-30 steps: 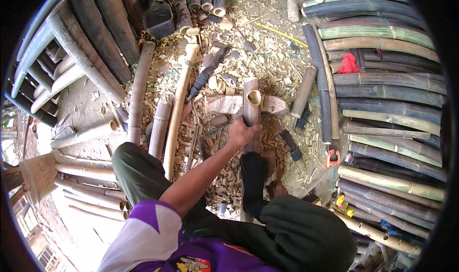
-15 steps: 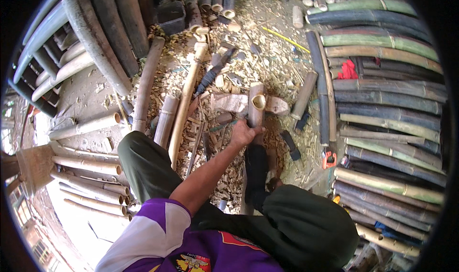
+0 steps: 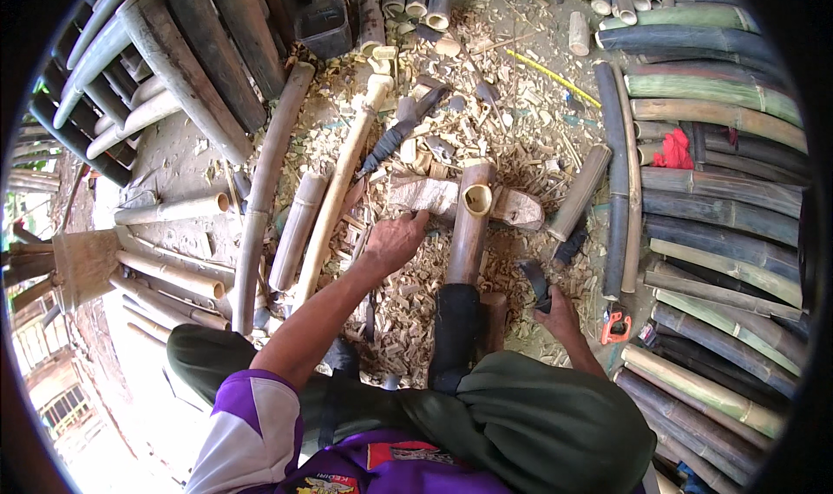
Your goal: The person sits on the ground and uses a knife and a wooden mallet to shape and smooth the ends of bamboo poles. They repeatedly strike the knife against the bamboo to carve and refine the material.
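A brown bamboo tube (image 3: 468,255) with a pale open hole leans across a rough wood block (image 3: 423,195). Its lower end meets a black cloth-like covering (image 3: 455,329) between my knees. My left hand (image 3: 397,244) is beside the block's near left side, off the tube, its fingers curled; whatever lies under them is hidden. Right of the tube, my right hand (image 3: 562,318) closes on the near end of a dark curved tool (image 3: 534,282). A long pale bamboo pole (image 3: 344,177) lies left of my left hand.
Wood chips (image 3: 403,307) cover the ground around the block. Bamboo poles (image 3: 720,186) are stacked along the right, with an orange-handled tool (image 3: 615,326) near them. A black-wrapped tool (image 3: 390,142) lies beyond the block, a yellow strip (image 3: 555,77) farther off. A dark bin (image 3: 324,29) stands far left.
My left hand has let go of the bamboo tube and moved left, beside the block. My right hand has come out from near my knee and taken hold of the dark curved tool.
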{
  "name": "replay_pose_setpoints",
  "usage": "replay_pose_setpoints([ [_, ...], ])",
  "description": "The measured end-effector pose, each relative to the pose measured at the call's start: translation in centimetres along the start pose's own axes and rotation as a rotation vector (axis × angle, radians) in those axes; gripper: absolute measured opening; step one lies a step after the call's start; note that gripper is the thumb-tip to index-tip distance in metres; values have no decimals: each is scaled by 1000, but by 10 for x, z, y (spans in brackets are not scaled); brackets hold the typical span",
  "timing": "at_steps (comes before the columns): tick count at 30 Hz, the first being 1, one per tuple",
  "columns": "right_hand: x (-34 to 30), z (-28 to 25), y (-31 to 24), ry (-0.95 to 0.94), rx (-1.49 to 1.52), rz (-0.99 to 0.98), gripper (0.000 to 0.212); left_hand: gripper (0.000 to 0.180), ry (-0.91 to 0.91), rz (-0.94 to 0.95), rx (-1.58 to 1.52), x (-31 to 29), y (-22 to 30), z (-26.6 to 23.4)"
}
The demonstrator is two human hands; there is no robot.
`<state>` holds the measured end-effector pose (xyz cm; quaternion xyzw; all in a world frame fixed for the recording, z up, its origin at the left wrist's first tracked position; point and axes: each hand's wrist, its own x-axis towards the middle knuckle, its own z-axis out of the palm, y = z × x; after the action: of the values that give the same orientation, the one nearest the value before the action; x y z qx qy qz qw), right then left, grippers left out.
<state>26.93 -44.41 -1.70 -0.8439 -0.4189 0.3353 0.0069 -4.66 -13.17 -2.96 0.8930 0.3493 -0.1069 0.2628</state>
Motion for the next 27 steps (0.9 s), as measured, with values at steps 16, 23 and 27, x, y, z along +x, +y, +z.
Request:
replay_pose_setpoints([
  [16,4,-66,-122,117,616,-460,51,81,232,681,-453,-5,171,-137],
  [23,64,37,-23,-14,783,-28,52,96,-400,640,25,73,190,-91],
  [27,68,-28,-112,-150,1220,276,45,84,-382,565,-168,91,172,-80],
])
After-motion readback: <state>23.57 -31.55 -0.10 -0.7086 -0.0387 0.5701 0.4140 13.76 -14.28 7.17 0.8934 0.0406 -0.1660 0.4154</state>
